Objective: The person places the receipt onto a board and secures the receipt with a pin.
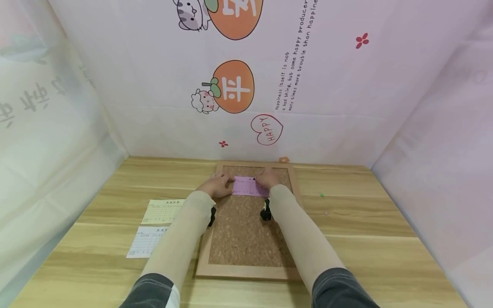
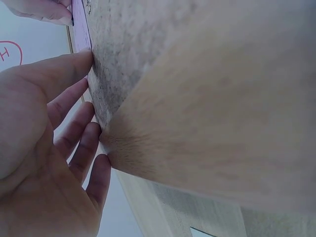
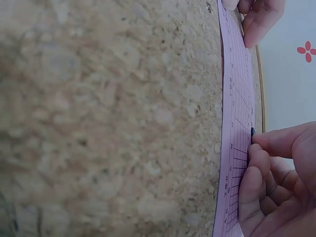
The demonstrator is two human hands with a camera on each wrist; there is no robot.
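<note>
Head view is showing both my arms stretching toward 12 o'clock on a framed cork board [image 1: 242,231], which is lying on the wood-grained table [image 1: 369,214]. Near the board's far end a pink printed sheet [image 1: 244,187] is resting across the cork, its long side running from 9 to 3 o'clock.

My left hand [image 1: 217,185] is touching the sheet's 9 o'clock edge; its fingers are spreading slightly apart, the thumb tip meeting the paper and the lower fingertips leaning on the board. My right hand [image 1: 268,177] is covering the sheet's corner toward 2 o'clock. There my thumb and forefinger are pinching a small dark piece [image 3: 253,131] at the paper's far edge, while my other fingers are curling over the ruled lines.

Out at 9 o'clock from the board, a yellow sheet [image 1: 163,211] is lying on the table, with a white sheet [image 1: 146,243] sitting just beside it toward 8 o'clock; my left sleeve [image 1: 190,233] is hiding part of both. Toward 2 and 3 o'clock, a green speck [image 1: 322,195] and a pink speck [image 1: 326,213] are lying near each other. Beyond the table, a printed backdrop [image 1: 327,77] is hanging at 12 o'clock.
</note>
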